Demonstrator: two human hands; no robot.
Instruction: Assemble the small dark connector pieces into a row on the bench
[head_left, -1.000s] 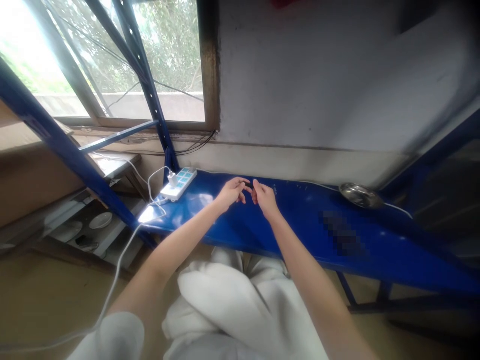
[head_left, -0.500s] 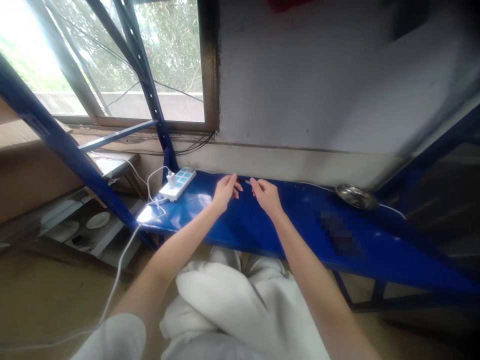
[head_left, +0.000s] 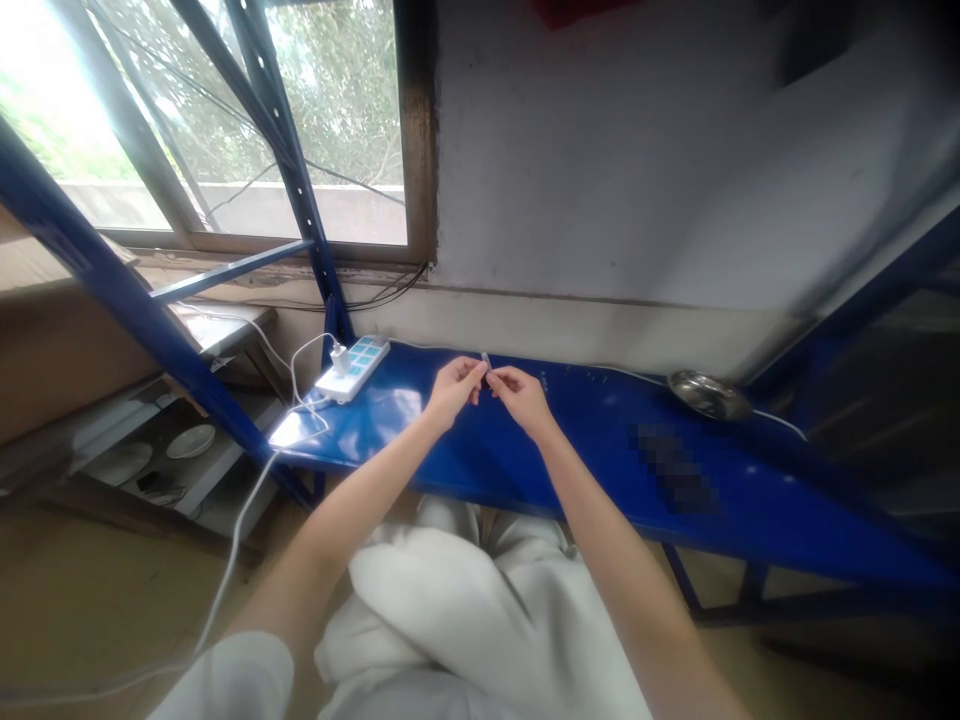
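Over the blue table (head_left: 450, 465), my left hand (head_left: 454, 390) and my right hand (head_left: 520, 396) meet at the fingertips. Both are closed in a pinch on a small slim greyish piece (head_left: 486, 360), whose end pokes up between them. It is too small to tell its kind, and the fingers hide its lower part. Several tiny bits (head_left: 544, 380) lie on the tabletop just right of my right hand. Farther right is a shiny metal dish (head_left: 709, 394).
A white power strip (head_left: 354, 368) with a plug and white cable (head_left: 238, 530) lies at the table's left end. Blue rack posts (head_left: 300, 190) rise on the left. A pixelated dark object (head_left: 675, 468) is on the right part. The wall (head_left: 600, 180) stands behind.
My hands have come together from a small gap. The slim piece, which lay sideways in my right fingers, now points upward between both hands. The left held something thin and dark before.
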